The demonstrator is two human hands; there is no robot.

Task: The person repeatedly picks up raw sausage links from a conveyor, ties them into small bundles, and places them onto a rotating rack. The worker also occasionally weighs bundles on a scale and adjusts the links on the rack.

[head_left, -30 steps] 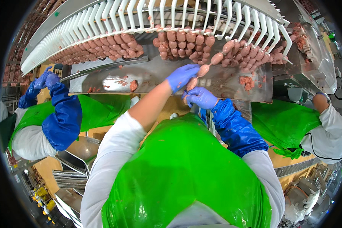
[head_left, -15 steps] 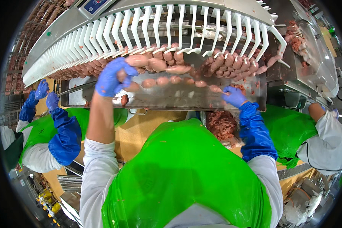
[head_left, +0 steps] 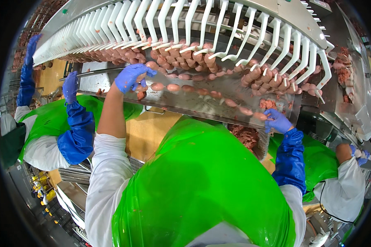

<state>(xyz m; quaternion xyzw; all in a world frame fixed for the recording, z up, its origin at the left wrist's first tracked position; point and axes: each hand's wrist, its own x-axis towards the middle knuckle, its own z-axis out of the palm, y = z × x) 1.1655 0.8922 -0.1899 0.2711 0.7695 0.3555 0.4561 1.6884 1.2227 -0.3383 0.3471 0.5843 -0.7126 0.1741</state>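
Note:
My left hand, in a blue glove, is closed around a string of raw sausage links below the white hooks. From it, a strand of sausage links slopes across to my right hand. The right glove pinches the strand's end link near the front right of the metal tray. A second, higher strand leads from beside my left hand toward the links at the right. Bunches of sausages hang from the row of white hooks, with more hanging sausages farther right.
Loose ground meat lies at the tray's right end, and more meat sits in a container below. A co-worker's gloved hand is at the left. Another person works at the right beside a metal machine.
My right hand has moved right and nearer, and the lower strand stretches longer between my hands. My left hand sits lower below the hooks. The co-worker's far hand at the left has risen.

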